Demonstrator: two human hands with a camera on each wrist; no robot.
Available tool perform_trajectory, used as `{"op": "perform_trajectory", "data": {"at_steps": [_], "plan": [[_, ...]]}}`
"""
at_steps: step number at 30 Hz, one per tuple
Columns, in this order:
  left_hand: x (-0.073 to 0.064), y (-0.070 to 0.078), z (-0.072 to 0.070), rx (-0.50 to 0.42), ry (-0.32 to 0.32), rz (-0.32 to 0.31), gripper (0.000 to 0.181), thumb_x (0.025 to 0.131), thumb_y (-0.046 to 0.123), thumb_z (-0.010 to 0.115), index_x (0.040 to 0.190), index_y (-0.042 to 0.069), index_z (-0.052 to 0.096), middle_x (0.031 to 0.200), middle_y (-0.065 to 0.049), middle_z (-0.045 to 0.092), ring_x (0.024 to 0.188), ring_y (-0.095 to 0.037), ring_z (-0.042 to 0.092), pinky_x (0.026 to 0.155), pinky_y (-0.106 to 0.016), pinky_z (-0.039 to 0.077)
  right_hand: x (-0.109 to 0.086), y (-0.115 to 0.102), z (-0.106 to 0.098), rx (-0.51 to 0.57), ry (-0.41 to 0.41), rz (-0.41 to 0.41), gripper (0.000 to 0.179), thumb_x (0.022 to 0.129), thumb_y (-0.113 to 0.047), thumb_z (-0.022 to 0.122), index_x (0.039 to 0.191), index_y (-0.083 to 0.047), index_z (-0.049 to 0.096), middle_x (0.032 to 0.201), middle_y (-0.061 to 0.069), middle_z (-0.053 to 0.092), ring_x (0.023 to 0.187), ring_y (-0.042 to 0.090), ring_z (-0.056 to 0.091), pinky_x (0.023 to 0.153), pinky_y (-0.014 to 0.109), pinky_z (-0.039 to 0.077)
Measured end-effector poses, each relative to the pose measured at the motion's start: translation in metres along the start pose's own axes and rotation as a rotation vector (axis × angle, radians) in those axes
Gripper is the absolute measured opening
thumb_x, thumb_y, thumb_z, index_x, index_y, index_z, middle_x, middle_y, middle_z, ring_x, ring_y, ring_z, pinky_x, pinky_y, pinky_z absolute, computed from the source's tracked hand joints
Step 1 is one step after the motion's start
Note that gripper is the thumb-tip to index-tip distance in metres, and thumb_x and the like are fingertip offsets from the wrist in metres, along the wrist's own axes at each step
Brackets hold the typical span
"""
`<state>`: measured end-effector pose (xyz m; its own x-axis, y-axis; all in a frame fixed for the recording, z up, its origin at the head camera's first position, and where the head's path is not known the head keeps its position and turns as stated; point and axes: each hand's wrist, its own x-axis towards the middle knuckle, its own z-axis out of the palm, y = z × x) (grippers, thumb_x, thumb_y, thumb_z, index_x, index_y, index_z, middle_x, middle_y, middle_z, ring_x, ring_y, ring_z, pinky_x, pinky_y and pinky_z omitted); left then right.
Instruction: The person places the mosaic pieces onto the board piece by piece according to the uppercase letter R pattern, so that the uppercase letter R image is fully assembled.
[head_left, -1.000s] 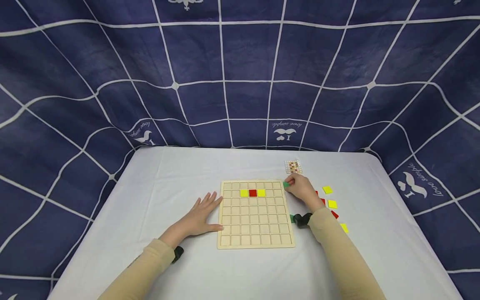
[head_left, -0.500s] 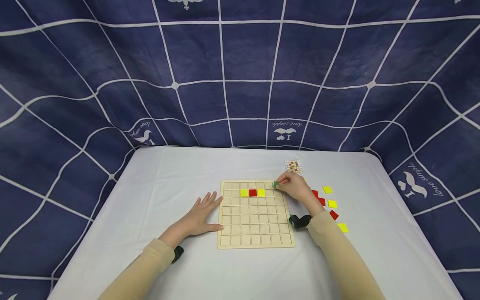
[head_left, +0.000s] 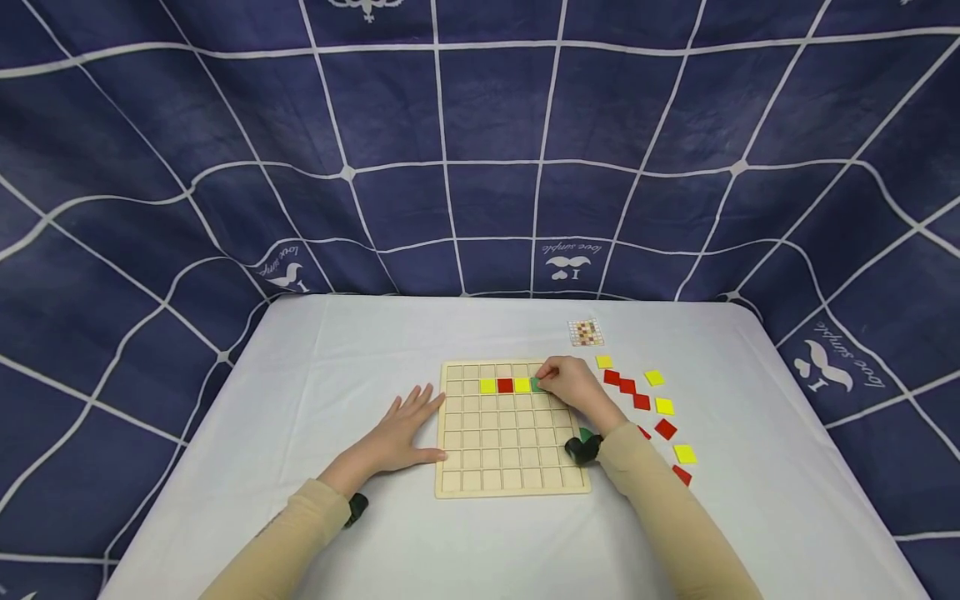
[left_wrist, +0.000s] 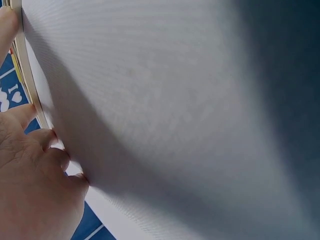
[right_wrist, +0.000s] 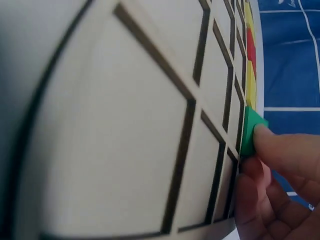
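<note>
A wooden grid board lies on the white table. In its second row from the far side sit a yellow tile, a red tile and another yellow tile. My right hand pinches a green square tile by its edge, thumb on top; it leans over the cell just right of that second yellow tile. Fingers spread, my left hand rests on the table, with thumb and index fingertips at the board's left edge. The left wrist view shows these fingertips against the board's side.
To the board's right lie several loose red tiles and yellow tiles. Another green piece shows beside the right wrist's black camera. A small printed grid card lies behind the board; a blue curtain surrounds the table.
My right hand has carried the green tile left, from beyond the board's right edge to the cell next to the yellow tile. The left hand has stayed put.
</note>
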<state>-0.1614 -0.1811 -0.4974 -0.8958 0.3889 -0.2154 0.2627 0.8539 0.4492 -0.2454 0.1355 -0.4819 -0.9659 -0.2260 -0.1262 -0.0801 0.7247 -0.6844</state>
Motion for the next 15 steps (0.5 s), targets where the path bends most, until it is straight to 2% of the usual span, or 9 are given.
{"op": "perform_trajectory", "data": {"at_steps": [5,9,15], "plan": [[0.000,-0.001,0.001,0.001,-0.003,0.000,0.100,0.080,0.059,0.072,0.157,0.014,0.025,0.166,-0.014,0.011,0.154,-0.034,0.004,0.124,-0.056,0.003,0.000,-0.003,0.004,-0.031,0.020,0.019,0.004,0.088,-0.012,0.073,0.089,-0.008,0.073,0.080,0.004,0.067,0.073,0.015,0.057,0.071,0.028,0.050],[0.001,-0.003,0.001,0.003,-0.008,-0.003,0.101,0.080,0.059,0.072,0.158,0.015,0.024,0.166,-0.013,0.010,0.154,-0.034,0.004,0.124,-0.055,0.003,-0.001,-0.005,0.003,-0.038,0.008,0.024,0.005,0.089,-0.013,0.073,0.089,-0.009,0.074,0.084,0.005,0.066,0.075,0.016,0.056,0.071,0.027,0.049],[0.002,-0.004,0.002,0.012,-0.012,-0.009,0.103,0.079,0.061,0.072,0.158,0.016,0.023,0.166,-0.012,0.009,0.154,-0.033,0.003,0.124,-0.055,0.003,-0.006,0.001,-0.016,0.042,0.022,0.056,0.015,0.091,-0.018,0.070,0.101,-0.009,0.075,0.096,0.007,0.070,0.083,0.018,0.060,0.076,0.030,0.051]]}}
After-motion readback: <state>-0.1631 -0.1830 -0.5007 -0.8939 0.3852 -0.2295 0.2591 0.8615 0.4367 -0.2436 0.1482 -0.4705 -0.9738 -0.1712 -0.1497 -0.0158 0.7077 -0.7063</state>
